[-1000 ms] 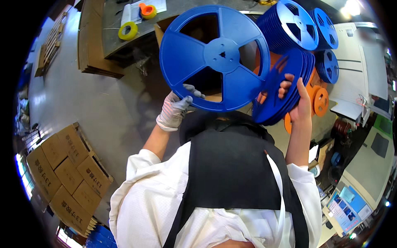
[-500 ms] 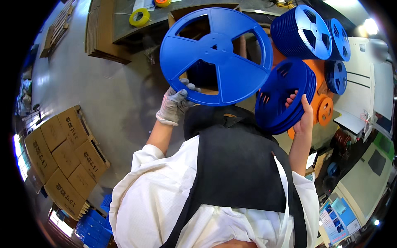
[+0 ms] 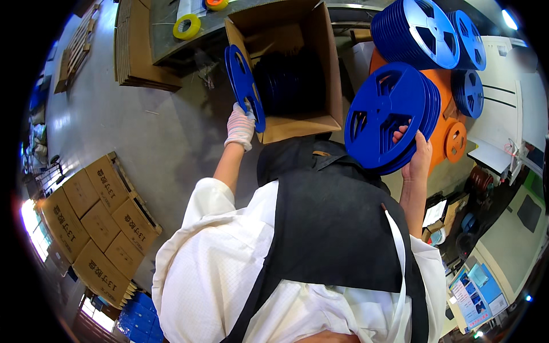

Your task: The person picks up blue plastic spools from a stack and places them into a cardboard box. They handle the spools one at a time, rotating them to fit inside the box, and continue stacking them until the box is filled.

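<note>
Beside the carton (image 3: 300,127), outstretched left hand (image 3: 241,126) with reel (image 3: 245,84)

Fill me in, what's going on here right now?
A person is handling blue reel discs with both hands. The gloved left hand holds at least one blue disc, nearly edge-on, by the left side of an open cardboard box. Dark discs stand inside that box. The bare right hand grips a stack of blue discs to the right of the box. More blue reel stacks stand beyond it.
</note>
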A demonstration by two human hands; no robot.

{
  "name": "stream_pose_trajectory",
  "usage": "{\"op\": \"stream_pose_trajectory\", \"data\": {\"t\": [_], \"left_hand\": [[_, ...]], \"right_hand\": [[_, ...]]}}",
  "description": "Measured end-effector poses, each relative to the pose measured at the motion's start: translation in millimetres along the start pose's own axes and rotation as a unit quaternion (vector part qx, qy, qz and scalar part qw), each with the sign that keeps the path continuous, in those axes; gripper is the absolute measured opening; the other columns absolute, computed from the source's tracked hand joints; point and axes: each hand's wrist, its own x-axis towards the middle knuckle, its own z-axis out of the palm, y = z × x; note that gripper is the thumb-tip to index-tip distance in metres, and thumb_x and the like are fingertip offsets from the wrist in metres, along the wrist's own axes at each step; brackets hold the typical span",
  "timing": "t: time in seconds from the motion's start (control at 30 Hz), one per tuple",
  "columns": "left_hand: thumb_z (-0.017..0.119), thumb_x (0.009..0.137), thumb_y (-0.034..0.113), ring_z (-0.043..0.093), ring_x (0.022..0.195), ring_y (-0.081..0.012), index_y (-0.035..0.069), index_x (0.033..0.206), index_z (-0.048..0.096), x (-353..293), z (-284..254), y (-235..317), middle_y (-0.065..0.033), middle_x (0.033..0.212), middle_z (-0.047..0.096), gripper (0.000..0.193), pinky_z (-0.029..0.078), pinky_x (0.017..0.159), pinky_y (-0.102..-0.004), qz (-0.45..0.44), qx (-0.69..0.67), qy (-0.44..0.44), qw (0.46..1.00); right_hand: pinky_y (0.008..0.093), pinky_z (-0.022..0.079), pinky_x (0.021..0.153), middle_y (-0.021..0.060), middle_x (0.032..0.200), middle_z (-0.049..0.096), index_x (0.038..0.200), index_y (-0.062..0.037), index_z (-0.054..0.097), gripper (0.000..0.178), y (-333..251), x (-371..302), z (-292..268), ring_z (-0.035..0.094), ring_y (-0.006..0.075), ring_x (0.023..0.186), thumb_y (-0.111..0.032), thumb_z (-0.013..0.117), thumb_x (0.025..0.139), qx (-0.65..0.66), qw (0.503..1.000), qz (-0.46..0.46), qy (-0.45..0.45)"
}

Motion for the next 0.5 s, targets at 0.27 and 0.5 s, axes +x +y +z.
{"op": "stream_pose_trajectory", "data": {"t": [0.27, 0.5], "left_hand": [[0.059, 0.087, 0.026, 0.048, 0.121, -0.0379, -0.002, 0.134, 0.036, 30, 41, 44, -0.0265, 0.129, 0.049, 0.059, 0.041, 0.101, -0.0407, -0.117, 0.021, -0.033, 0.992], [0.058, 0.090, 0.037, 0.031, 0.135, -0.0414, 0.004, 0.145, 0.029, 16, 3, 102, -0.0199, 0.147, 0.034, 0.071, 0.028, 0.112, -0.0426, 0.235, -0.086, 0.182, 0.951]], "right_hand": [[0.0352, 0.057, 0.071, 0.0148, 0.091, 0.066, 0.112, 0.0028, 0.056, 0.028, -2, -7, 0, 0.067, 0.0229, 0.077, -0.019, 0.048, 0.096, 0.045, 0.998, -0.034, -0.019], [0.0292, 0.046, 0.068, 0.0050, 0.091, 0.056, 0.127, 0.0007, 0.045, 0.042, -12, -9, -37, 0.053, 0.0142, 0.075, -0.029, 0.045, 0.098, 0.250, 0.956, -0.079, -0.129]]}}
